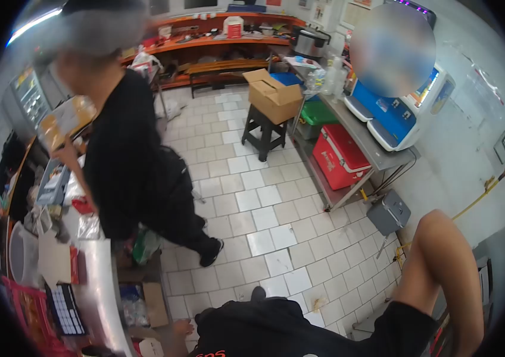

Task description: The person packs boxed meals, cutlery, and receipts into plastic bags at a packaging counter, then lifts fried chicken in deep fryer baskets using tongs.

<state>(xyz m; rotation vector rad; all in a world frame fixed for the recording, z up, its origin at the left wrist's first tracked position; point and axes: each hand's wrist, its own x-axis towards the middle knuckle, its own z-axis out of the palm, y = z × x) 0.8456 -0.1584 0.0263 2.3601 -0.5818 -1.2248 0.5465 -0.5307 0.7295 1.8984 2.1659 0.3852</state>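
Observation:
My left hand (pixel 181 331) hangs low beside my dark shirt (pixel 252 327), near the open cardboard box (pixel 155 303) under the metal counter. Its fingers are loosely apart, and I see nothing held in them. On my right side the bent arm (pixel 443 256) has its elbow raised, and the forearm runs down out of the picture. My right hand is beyond the edge of the view. At the left, a co-worker (pixel 130 137) in black stands at the counter (pixel 99 285), with one hand at a clear package (pixel 68 119) of yellowish items.
A cardboard box (pixel 273 98) sits on a black stool (pixel 263 134). Along the right wall stands a metal table (pixel 348 116) with a blue-and-white drink dispenser (pixel 389 113); a red cooler (pixel 339 156) is beneath. Orange shelves (pixel 217 41) line the back. Tiled floor (pixel 264 208) lies between.

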